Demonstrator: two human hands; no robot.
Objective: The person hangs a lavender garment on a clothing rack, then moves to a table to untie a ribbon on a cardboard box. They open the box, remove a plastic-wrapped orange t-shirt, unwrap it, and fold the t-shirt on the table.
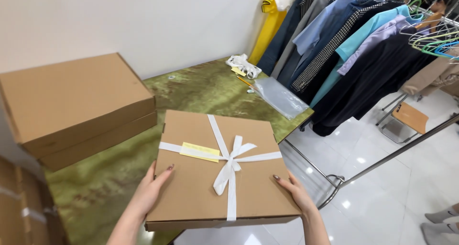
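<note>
Both hands grip a flat cardboard box (217, 178) by its near corners: the left hand (152, 190) on the left edge, the right hand (296, 192) on the right. The box, tied with a white ribbon (229, 166), rests on the green counter (201, 89), overhanging its near edge. Two stacked boxes (76, 108) sit to the left.

**Surface and material notes**

Flat box (210, 178): matt brown corrugated cardboard, smooth faces. Ribbon (228, 166): white, soft cloth or paper, slight sheen; cannot tell which. Label (200, 152): pale yellow matt paper. Two stacked boxes (76, 108): same matt brown cardboard. Worktop (201, 89): green marbled covering, smooth, mildly glossy. Bag (279, 98): clear glossy plastic film. Hanging garments (354, 44): woven cloth, matt. Hangers (432, 39): smooth plastic. Rail (397, 154): polished metal. Floor (382, 202): white tiles, highly glossy, reflective.
</note>
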